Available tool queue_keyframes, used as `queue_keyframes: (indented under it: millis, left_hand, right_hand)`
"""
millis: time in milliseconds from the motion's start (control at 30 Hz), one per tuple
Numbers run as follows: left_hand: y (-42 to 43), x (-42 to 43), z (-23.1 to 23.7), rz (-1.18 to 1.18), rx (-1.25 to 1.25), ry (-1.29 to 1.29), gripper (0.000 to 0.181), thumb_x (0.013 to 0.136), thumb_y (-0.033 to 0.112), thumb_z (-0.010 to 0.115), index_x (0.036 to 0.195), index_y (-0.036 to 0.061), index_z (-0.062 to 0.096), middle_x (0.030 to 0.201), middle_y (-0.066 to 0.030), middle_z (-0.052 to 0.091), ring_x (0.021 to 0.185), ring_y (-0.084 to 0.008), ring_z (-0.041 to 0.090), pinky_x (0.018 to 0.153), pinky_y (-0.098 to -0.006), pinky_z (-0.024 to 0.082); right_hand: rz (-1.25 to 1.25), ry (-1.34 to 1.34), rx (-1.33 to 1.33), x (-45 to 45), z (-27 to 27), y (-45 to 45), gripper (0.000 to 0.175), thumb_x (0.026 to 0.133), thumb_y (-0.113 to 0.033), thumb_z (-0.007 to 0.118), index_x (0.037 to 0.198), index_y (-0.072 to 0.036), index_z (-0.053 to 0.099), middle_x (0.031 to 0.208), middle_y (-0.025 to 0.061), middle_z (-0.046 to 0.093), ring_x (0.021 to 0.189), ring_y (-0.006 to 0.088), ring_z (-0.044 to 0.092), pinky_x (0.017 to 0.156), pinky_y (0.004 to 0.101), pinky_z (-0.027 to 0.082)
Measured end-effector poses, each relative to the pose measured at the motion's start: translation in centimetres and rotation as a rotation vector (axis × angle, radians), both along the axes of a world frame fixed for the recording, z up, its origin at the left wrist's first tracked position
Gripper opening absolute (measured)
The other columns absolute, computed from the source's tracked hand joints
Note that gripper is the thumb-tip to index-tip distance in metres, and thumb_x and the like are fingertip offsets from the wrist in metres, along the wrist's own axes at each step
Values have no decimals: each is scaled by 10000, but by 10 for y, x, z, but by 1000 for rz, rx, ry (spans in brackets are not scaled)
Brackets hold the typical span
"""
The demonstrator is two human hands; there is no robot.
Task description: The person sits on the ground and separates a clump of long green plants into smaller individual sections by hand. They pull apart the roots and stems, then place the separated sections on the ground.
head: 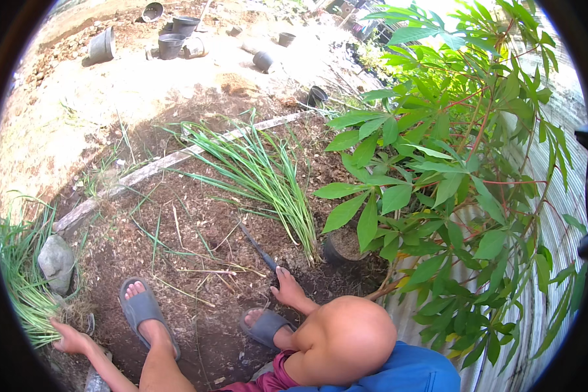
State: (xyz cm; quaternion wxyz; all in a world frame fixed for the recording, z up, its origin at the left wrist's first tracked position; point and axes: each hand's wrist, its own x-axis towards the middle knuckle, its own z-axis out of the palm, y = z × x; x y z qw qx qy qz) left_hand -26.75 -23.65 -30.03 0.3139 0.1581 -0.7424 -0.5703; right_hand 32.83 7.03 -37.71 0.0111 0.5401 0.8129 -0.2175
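Observation:
At the far left, my left hand [72, 339] grips the pale stem ends of a bundle of long green grass-like stalks [27, 313]. My right hand [291, 292] is low beside my right knee, around the dark handle of a knife [262, 252]. The knife's narrow blade points up and away over the soil; the handle's end is hidden by my fingers. Just beyond it, a second bundle of long green stalks [269, 181] lies on the ground, bases toward me and leaf tips fanned to the far left.
A weathered wooden plank [142, 172] crosses the soil. Beside the left bundle sits a grey stone [57, 264]. A leafy shrub [436, 166] overhangs a black pot [343, 250] at right, before corrugated sheeting [514, 338]. Several black pots [170, 45] stand or lie farther off.

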Motion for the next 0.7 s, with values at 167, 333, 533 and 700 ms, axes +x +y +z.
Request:
queue_keyframes:
  millis: [167,333,533,700]
  left_hand:
    - [5,-4,25,-55,-7,-40,701,804,358,828,1209,-143,552,1185,-227,644,1014,-266,630,955,-391,482]
    - [25,4,78,-116,73,24,572,831,296,810,1165,-121,604,1168,-193,666,1017,-224,630,958,-377,480]
    - [59,32,178,-200,229,56,503,853,296,779,1169,-67,636,1215,-160,638,1005,-209,624,957,-370,495]
    - [86,66,219,-340,445,-29,563,845,263,768,1300,-2,568,1320,-146,566,1159,-252,559,961,-454,511]
  right_hand:
    - [45,97,-53,14,20,10,738,890,-269,697,1468,39,358,1457,260,395,1196,383,539,1036,434,447]
    - [-2,304,-188,1,66,37,706,898,-272,701,1453,34,389,1441,258,424,1148,365,590,999,420,479]
    - [197,378,-264,-63,148,118,654,916,-233,682,1476,-42,405,1372,204,493,965,238,654,934,381,505]
    - [382,684,-234,-158,211,180,577,932,-224,670,1425,-5,466,1363,174,540,972,196,651,894,366,517]
